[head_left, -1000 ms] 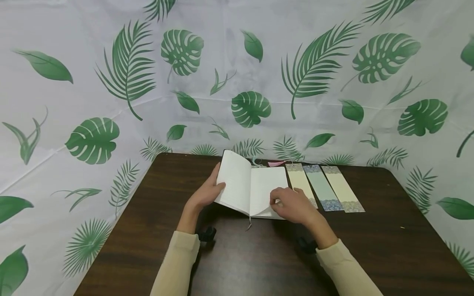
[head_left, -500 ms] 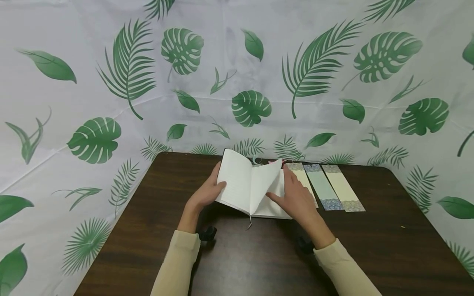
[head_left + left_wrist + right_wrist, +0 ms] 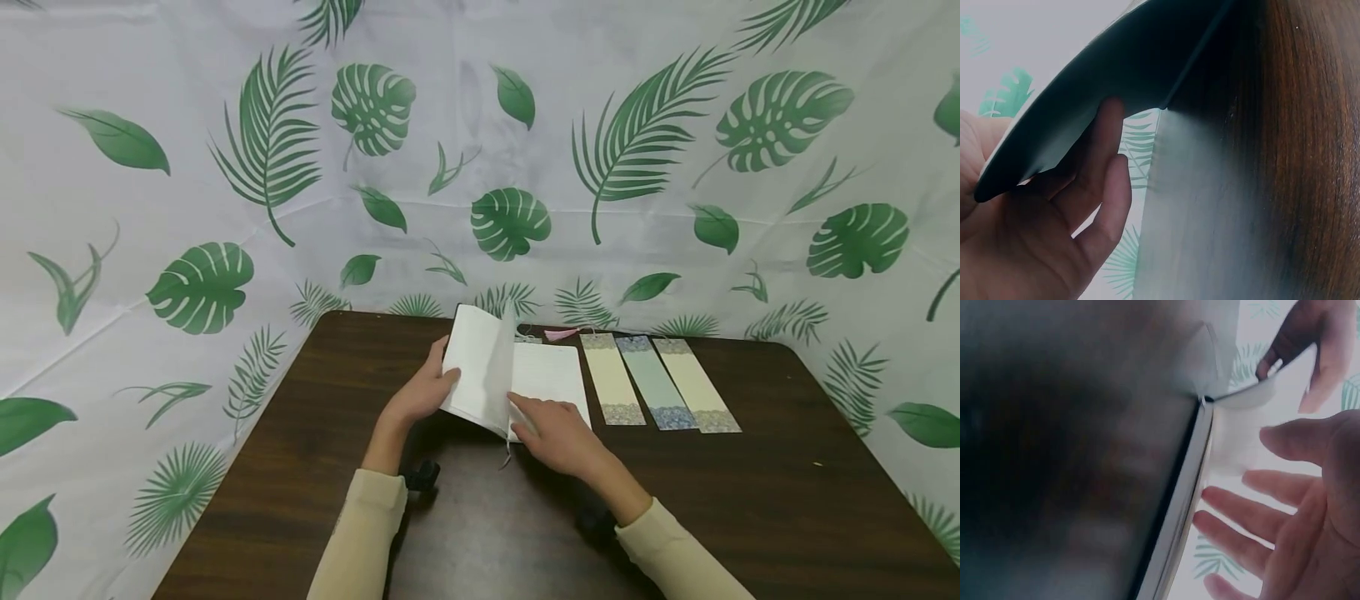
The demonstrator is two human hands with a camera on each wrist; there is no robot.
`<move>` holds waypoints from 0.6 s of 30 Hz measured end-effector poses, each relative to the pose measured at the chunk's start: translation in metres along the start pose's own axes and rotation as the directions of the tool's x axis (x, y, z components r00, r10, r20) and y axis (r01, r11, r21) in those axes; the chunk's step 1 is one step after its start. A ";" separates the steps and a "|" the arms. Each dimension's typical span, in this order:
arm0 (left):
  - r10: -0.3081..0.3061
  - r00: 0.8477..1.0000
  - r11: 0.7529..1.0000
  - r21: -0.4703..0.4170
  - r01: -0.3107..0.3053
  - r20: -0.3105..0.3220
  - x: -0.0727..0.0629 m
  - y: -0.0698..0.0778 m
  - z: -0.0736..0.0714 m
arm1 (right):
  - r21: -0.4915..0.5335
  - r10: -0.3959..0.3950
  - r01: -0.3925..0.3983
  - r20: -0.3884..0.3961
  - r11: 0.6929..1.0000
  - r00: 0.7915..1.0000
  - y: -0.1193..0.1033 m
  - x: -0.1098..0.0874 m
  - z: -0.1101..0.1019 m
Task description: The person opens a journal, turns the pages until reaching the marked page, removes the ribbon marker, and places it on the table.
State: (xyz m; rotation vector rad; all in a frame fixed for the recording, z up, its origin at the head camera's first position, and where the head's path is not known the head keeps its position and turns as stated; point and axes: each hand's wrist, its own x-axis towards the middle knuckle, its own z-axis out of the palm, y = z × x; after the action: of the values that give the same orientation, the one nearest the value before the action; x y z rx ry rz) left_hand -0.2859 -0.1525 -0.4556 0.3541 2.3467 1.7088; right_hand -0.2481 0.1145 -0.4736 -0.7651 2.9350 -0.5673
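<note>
A dark-covered notebook (image 3: pixel 551 375) lies open on the table, its left half tilted up off the surface. My left hand (image 3: pixel 423 387) holds that half at its outer edge, thumb over the page and fingers behind the dark cover (image 3: pixel 1104 69). A single leaf (image 3: pixel 502 354) stands nearly upright close to the spine. Beside it is my right hand (image 3: pixel 558 433), with fingertips near the fold. Seen from the right wrist, the right fingers (image 3: pixel 1247 506) are spread and loosely extended over the page. A thin ribbon (image 3: pixel 507 457) hangs from the spine at the near edge.
Right of the notebook lie three bookmarks: a cream one (image 3: pixel 611 379), a pale green one (image 3: pixel 656 383) and another cream one (image 3: pixel 697 383). A pink tassel (image 3: pixel 561 334) lies behind the notebook. A leaf-patterned cloth (image 3: pixel 420 208) hangs behind the brown table (image 3: pixel 757 500).
The right hand has swept left from the notebook's right page to the spine, carrying a leaf over with it. The left hand keeps its hold on the raised half.
</note>
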 end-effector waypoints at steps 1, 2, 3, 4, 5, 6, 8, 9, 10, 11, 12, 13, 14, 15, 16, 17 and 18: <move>0.009 1.000 1.000 -0.003 -0.009 0.005 0.001 -0.001 0.000 | 0.002 -0.024 0.024 0.007 1.000 1.000 -0.001 0.000 0.001; 0.019 1.000 1.000 -0.004 -0.019 0.007 0.001 -0.001 0.000 | 0.011 -0.044 0.044 0.011 0.999 0.999 -0.001 -0.001 0.002; 0.031 0.999 1.000 -0.007 -0.031 0.009 0.002 -0.002 -0.001 | 0.019 -0.063 0.063 0.018 0.998 0.998 -0.002 -0.001 0.002; 0.041 0.999 0.999 -0.006 -0.041 0.011 0.002 -0.002 -0.001 | 0.028 -0.075 0.074 0.027 0.997 0.997 -0.002 -0.002 0.003; 0.046 0.999 0.999 -0.006 -0.046 0.011 0.003 -0.002 0.000 | 0.038 -0.084 0.082 0.037 0.996 0.996 -0.003 -0.002 0.003; 0.048 0.999 0.999 -0.005 -0.048 0.009 0.003 -0.002 0.000 | 0.043 -0.092 0.091 0.044 0.995 0.995 -0.003 -0.002 0.003; 0.033 0.999 0.999 -0.008 -0.033 -0.002 0.004 0.000 0.001 | 0.045 -0.099 0.096 0.064 0.994 0.993 -0.004 -0.003 0.002; 0.016 1.000 1.000 -0.012 -0.017 -0.010 0.004 0.001 0.002 | 0.041 -0.101 0.098 0.072 0.994 0.992 -0.005 -0.004 0.002; 0.001 1.000 1.000 -0.014 -0.001 -0.019 0.004 0.002 0.002 | 0.035 -0.097 0.095 0.080 0.995 0.992 -0.006 -0.004 0.002; -0.016 0.999 1.000 -0.014 0.015 -0.030 0.004 0.003 0.003 | 0.028 -0.096 0.094 0.086 0.995 0.992 -0.007 -0.004 0.002; -0.025 0.999 1.000 -0.012 0.024 -0.036 0.004 0.004 0.004 | 0.018 -0.094 0.092 0.089 0.996 0.992 -0.007 -0.004 0.002; -0.029 0.999 1.000 -0.008 0.029 -0.042 0.003 0.005 0.004 | 0.010 -0.091 0.090 0.090 0.996 0.992 -0.007 -0.004 0.002; -0.021 0.999 1.000 0.002 0.021 -0.039 0.002 0.006 0.004 | 0.007 -0.086 0.086 0.090 0.996 0.992 -0.008 -0.004 0.002; -0.007 0.999 1.000 0.018 0.008 -0.036 0.002 0.006 0.004 | 0.004 -0.082 0.082 0.091 0.997 0.993 -0.007 -0.004 0.002; 0.013 0.999 0.999 0.035 -0.012 -0.030 0.001 0.007 0.004 | 0.004 -0.075 0.075 0.093 0.997 0.993 -0.007 -0.004 0.002; 0.034 0.999 0.998 0.049 -0.033 -0.018 0.000 0.007 0.004 | 0.008 -0.068 0.067 0.091 0.998 0.994 -0.006 -0.004 0.002; 0.058 0.998 0.997 0.059 -0.058 -0.005 0.000 0.007 0.004 | 0.013 -0.061 0.060 0.090 0.998 0.994 -0.005 -0.004 0.002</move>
State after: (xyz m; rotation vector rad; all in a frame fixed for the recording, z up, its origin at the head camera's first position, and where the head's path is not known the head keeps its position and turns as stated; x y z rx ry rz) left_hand -0.2840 -0.1470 -0.4501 0.4316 2.4179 1.6716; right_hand -0.2420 0.1111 -0.4738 -0.8581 2.8328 -0.5364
